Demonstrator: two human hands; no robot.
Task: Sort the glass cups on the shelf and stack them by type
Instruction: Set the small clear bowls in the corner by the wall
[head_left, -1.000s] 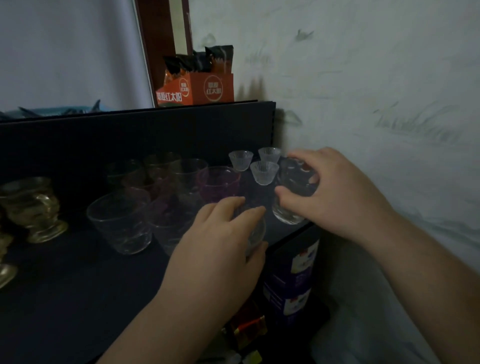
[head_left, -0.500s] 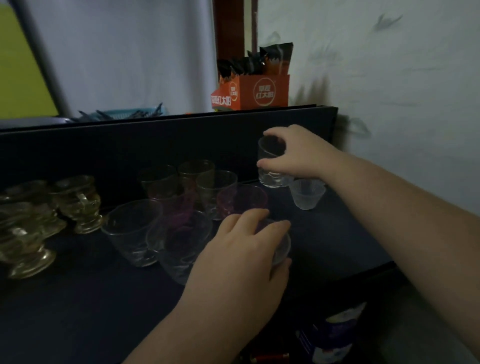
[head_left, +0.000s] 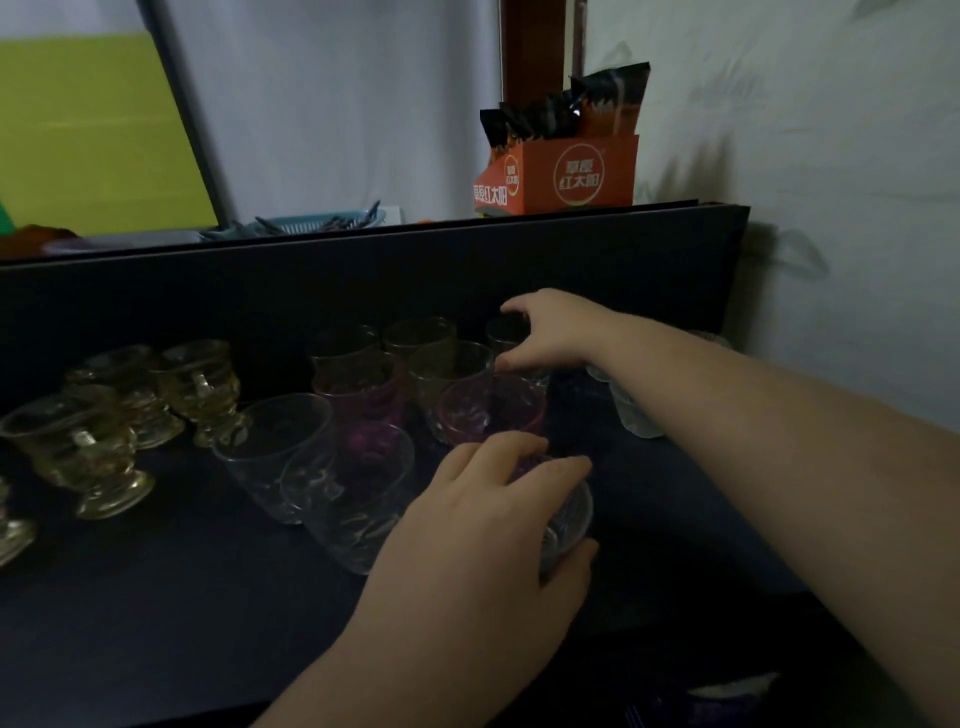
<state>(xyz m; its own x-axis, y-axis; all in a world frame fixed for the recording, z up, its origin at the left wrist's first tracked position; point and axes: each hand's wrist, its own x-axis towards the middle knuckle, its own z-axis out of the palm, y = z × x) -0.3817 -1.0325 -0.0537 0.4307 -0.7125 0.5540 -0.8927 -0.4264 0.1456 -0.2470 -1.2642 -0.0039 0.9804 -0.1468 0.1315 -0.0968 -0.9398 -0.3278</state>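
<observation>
Now the right hand (head_left: 550, 332) has carried its small clear tumbler (head_left: 511, 340) from the right of the shelf (head_left: 156, 597) to the back row at frame centre, fingers curled round its rim, so like joins like. Lower centre, the left hand (head_left: 483, 551) still grips a ribbed clear cup (head_left: 569, 519); smooth purple and moulded amber glasses stand to the left.

dark shelf (head_left: 156, 623), glass cups (head_left: 270, 447) on it
</observation>
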